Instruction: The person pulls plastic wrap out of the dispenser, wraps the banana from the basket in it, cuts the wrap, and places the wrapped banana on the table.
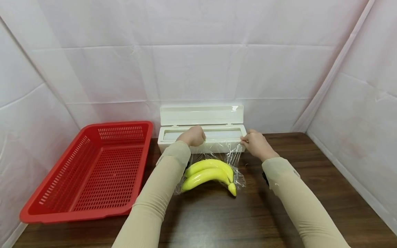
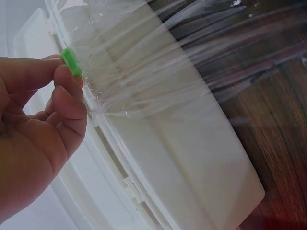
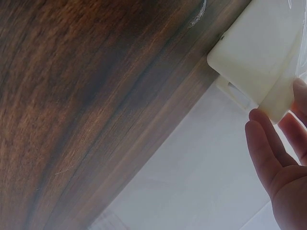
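Observation:
A white cling film box (image 1: 214, 128) stands at the back of the table with its lid raised. Between thumb and forefinger, my left hand (image 1: 192, 136) pinches a small green slide cutter (image 2: 71, 61) on the box's front edge. My right hand (image 1: 256, 144) grips the box's right front corner, thumb on the front edge and a finger behind it. Clear cling film (image 2: 134, 76) runs from that edge down over the front, gathered in creases. Two yellow bananas (image 1: 214, 163), joined at the stem, lie in front of the box, wrapped in the film.
A red perforated plastic basket (image 1: 148, 144) sits on the left of the dark wooden table (image 1: 235, 224). White cloth walls (image 1: 198, 72) enclose the table at the back and both sides, the back one close behind the raised lid.

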{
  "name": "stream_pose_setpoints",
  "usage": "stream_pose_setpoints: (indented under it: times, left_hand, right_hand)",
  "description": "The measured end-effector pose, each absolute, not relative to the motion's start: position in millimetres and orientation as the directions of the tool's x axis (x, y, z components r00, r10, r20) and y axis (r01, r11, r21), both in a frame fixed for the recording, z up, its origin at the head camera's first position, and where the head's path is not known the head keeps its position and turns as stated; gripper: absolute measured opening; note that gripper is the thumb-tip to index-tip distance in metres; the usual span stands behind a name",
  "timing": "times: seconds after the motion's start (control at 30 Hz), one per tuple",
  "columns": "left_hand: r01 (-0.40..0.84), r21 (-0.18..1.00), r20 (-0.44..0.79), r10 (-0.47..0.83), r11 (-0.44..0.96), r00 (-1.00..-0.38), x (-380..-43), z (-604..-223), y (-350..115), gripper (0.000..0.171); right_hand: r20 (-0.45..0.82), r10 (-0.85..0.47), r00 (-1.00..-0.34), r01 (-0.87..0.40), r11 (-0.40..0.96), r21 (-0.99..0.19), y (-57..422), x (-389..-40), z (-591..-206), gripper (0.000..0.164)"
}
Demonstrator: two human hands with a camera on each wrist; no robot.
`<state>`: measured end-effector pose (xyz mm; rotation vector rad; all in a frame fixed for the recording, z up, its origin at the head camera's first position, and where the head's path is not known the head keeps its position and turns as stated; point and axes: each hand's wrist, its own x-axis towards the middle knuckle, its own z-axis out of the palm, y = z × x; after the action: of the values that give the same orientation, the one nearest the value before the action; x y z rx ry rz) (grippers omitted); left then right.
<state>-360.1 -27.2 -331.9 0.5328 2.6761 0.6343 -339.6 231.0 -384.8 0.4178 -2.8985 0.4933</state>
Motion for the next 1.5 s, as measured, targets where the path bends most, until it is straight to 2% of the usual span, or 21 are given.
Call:
stream_pose_setpoints:
  times: [1.2,1.5]
  left_hand:
    - [0.3,0.491,-0.247,0.461,0.818,-0.852,-361,-332,-14,0.044]
    - [0.305,0.491,-0.261,0.472,0.816,-0.842,-362,-331,-10,0.049]
  right_hand:
    - [0.222,-0.245,-0.944,-0.306,0.901,-0.308,232,-341,-387,0.03]
    - [0.24,-0.249,-0.938,-0.315,0.902,-0.296,232,-340,-386,0.029]
